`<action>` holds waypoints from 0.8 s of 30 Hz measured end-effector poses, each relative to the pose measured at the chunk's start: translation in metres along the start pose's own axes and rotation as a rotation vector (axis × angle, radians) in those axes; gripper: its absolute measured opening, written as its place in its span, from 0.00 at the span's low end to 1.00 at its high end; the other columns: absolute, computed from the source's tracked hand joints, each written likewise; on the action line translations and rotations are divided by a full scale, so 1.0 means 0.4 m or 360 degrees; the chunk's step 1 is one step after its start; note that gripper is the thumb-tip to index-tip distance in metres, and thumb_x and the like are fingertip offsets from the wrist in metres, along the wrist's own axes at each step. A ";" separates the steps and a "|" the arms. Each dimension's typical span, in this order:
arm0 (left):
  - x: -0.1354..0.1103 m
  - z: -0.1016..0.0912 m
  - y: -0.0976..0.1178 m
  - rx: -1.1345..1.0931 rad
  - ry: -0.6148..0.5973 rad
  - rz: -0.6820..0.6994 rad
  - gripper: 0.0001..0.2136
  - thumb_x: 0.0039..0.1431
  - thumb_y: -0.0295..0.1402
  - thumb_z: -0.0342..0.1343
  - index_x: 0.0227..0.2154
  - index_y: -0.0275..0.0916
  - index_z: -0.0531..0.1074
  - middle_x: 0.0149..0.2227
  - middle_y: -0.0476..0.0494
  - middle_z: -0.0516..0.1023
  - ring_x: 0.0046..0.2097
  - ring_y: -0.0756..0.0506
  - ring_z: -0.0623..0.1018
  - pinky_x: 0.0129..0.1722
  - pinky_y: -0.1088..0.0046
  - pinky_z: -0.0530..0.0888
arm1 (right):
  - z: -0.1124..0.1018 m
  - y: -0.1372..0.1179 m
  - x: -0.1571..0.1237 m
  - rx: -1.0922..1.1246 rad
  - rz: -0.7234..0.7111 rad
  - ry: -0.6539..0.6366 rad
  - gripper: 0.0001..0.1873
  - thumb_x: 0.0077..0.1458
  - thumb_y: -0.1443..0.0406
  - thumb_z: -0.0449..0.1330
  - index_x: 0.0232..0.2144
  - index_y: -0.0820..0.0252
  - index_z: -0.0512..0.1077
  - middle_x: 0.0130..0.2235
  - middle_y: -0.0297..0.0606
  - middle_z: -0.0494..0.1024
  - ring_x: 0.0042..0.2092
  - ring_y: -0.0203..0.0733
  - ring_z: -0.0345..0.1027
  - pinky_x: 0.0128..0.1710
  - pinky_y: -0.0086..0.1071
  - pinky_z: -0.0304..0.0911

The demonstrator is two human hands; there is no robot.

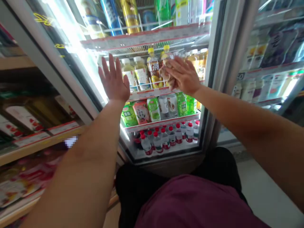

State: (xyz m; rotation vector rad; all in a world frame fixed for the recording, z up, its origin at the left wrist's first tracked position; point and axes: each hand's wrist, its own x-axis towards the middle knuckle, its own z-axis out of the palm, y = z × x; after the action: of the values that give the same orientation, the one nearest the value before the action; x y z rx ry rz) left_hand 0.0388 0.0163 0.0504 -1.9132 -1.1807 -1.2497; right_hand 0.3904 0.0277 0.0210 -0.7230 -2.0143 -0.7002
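Note:
My left hand (115,80) is raised with its fingers spread, palm toward the glass door (142,139) of a lit drinks cooler. Whether it presses on the glass I cannot tell. My right hand (186,76) holds a crumpled, pale brownish cloth (169,74) up in front of the cooler's middle shelf. Some of the cloth is hidden by the fingers, which are slightly blurred. Between the two hands, a tea bottle with a yellow cap (154,68) and pale bottles with white caps (142,74) show on that shelf.
Green and red drink bottles (142,112) stand on the lower shelf, above several red-capped bottles (165,139) at the bottom. Cans and bottles fill the top shelf (152,36). Wooden shelving with bottles (59,129) is at left. Another cooler (268,68) stands at right.

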 end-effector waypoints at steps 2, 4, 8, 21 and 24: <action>0.001 -0.001 -0.002 -0.0004 -0.0025 -0.0025 0.45 0.70 0.59 0.32 0.81 0.35 0.47 0.81 0.58 0.37 0.65 0.58 0.07 0.73 0.70 0.15 | 0.007 0.014 0.013 0.0053 0.0095 0.0148 0.32 0.76 0.61 0.52 0.78 0.40 0.58 0.79 0.22 0.59 0.83 0.53 0.32 0.83 0.61 0.28; -0.001 0.000 -0.008 0.0049 -0.0020 -0.0027 0.42 0.72 0.57 0.35 0.81 0.37 0.47 0.82 0.58 0.37 0.71 0.56 0.12 0.75 0.66 0.18 | 0.015 0.003 0.015 0.0058 0.0012 0.0077 0.35 0.74 0.61 0.54 0.79 0.38 0.55 0.79 0.20 0.58 0.83 0.51 0.29 0.84 0.58 0.26; -0.003 0.008 -0.025 0.0153 0.0011 -0.0001 0.40 0.75 0.54 0.36 0.81 0.35 0.49 0.82 0.55 0.36 0.78 0.52 0.22 0.79 0.62 0.22 | 0.020 -0.048 0.012 -0.0023 -0.0418 -0.0427 0.35 0.71 0.62 0.56 0.77 0.42 0.60 0.80 0.22 0.56 0.82 0.52 0.39 0.83 0.56 0.33; -0.015 0.002 -0.012 0.0130 -0.0026 0.0001 0.44 0.73 0.60 0.28 0.81 0.36 0.44 0.82 0.61 0.36 0.72 0.57 0.10 0.75 0.68 0.16 | -0.070 -0.078 0.179 -0.0342 0.0066 0.0051 0.31 0.76 0.58 0.49 0.76 0.55 0.64 0.80 0.34 0.55 0.82 0.57 0.42 0.81 0.57 0.46; -0.012 0.010 -0.017 0.0016 -0.0006 0.0012 0.43 0.72 0.59 0.32 0.81 0.34 0.46 0.82 0.61 0.36 0.71 0.58 0.09 0.73 0.70 0.14 | -0.049 -0.086 0.180 -0.0340 0.0064 0.0055 0.27 0.77 0.54 0.50 0.69 0.56 0.75 0.79 0.32 0.60 0.81 0.61 0.43 0.82 0.57 0.47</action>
State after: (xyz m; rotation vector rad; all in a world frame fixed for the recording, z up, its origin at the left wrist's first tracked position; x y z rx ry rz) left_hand 0.0334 0.0210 0.0445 -1.9119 -1.1784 -1.2349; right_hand 0.3432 0.0071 0.0852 -0.8669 -1.9064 -0.9076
